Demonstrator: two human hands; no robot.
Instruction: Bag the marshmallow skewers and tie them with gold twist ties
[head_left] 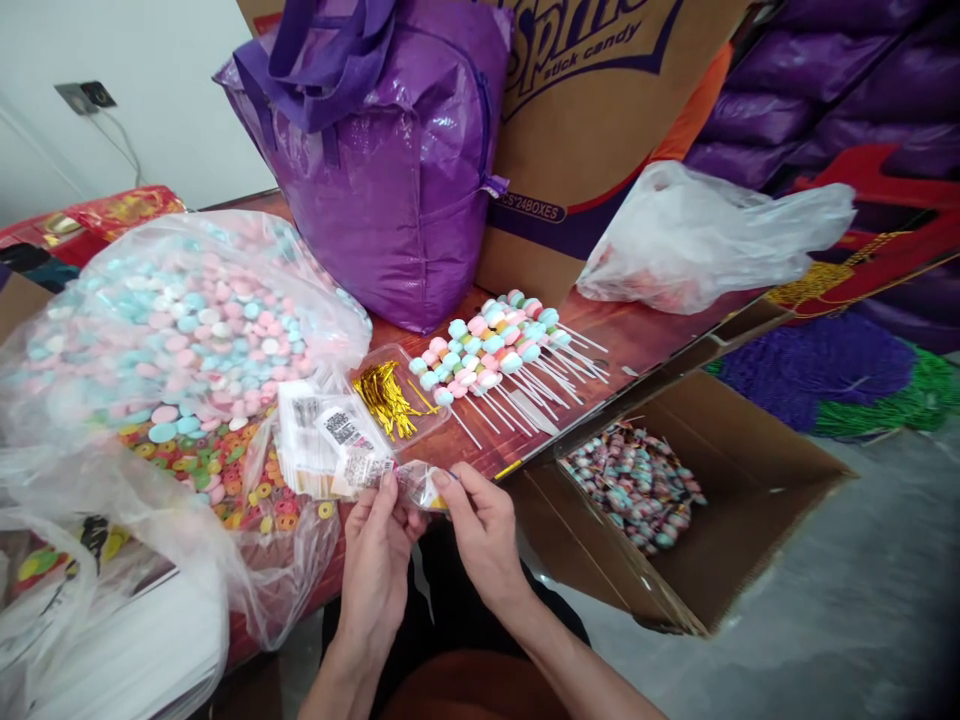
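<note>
Both my hands meet at the table's front edge around a small clear plastic wrapper [416, 484] with printing on it. My left hand [381, 545] pinches its printed end between thumb and fingers. The opposite end is pinched by my right hand [480, 525]. Whether anything is inside the wrapper, I cannot make out. Just behind lies a stack of printed wrappers [319, 430]. Beside it, a clear plastic tray [427, 425] holds gold twist ties [390, 398]. Further right, candy skewers [487, 345] in pink, blue and white lie in rows, their white sticks toward me.
Big clear bags of pastel candies [217, 320] and gummy rings [247, 470] cover the left side. Behind stand a purple bag [382, 180] and a large carton [555, 150]. A white plastic bag [697, 240] lies right. An open cardboard box [750, 510] below holds wrapped candy skewers [637, 485].
</note>
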